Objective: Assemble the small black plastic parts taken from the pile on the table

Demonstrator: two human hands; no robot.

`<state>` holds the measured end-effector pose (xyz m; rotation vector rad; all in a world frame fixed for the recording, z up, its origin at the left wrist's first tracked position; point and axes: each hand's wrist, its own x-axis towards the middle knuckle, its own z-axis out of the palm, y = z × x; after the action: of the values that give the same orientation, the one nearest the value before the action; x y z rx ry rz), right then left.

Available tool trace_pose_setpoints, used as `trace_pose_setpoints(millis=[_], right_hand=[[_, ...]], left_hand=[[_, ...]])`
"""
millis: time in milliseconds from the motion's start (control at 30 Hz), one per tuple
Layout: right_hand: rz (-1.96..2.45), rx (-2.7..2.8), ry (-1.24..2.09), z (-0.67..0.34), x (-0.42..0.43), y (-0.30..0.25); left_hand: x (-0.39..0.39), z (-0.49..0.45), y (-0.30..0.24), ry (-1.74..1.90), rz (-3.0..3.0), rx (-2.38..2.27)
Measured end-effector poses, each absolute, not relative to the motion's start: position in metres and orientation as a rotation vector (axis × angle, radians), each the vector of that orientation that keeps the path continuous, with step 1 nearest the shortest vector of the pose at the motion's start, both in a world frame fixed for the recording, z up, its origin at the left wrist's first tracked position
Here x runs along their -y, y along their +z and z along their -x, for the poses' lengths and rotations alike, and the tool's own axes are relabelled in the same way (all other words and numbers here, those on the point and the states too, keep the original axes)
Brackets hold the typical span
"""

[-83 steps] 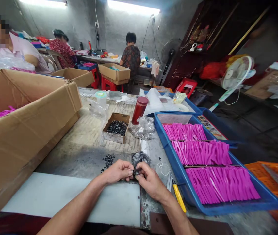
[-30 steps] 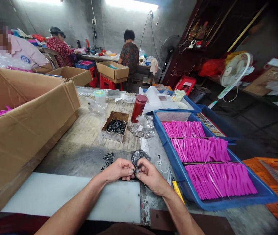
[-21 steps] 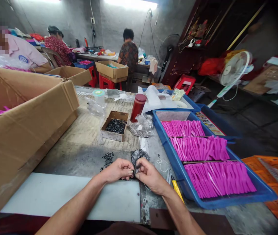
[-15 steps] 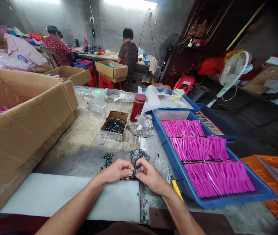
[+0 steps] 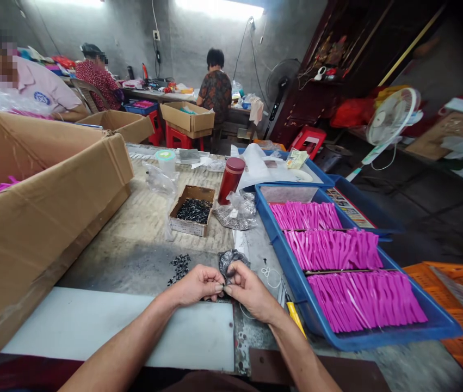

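Observation:
My left hand (image 5: 202,284) and my right hand (image 5: 248,288) meet fingertip to fingertip over the near part of the table. Both are closed in a pinch around a tiny black piece (image 5: 223,286), mostly hidden by the fingers. Just behind them sits a crumpled dark plastic bag (image 5: 231,258). Loose small black parts (image 5: 180,268) lie scattered to the left of my left hand. Right of my right hand are a coil of white cord (image 5: 271,275) and a tool with a yellow handle (image 5: 295,318). A white board (image 5: 133,326) lies under my left forearm.
A blue tray (image 5: 339,342) of magenta strips takes up the right side. A large cardboard box (image 5: 51,218) stands at left. Ahead are a small carton (image 5: 186,226) of black parts, a red canister (image 5: 231,179) and a plastic bag (image 5: 237,211). Several people sit beyond.
The whole view has shifted very slightly. My hands stay together in nearly the same place, still pinching, with only small finger movement.

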<state>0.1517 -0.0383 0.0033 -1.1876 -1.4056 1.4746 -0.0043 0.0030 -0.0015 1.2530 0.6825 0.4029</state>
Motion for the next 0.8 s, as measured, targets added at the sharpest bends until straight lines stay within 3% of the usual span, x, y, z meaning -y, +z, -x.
trace_pose_setpoints(millis=[800], right_hand=[[1.145, 1.272, 1.400, -0.141, 0.038, -0.006]], left_hand=[[-0.006, 0.006, -0.009, 0.533, -1.268, -0.724]])
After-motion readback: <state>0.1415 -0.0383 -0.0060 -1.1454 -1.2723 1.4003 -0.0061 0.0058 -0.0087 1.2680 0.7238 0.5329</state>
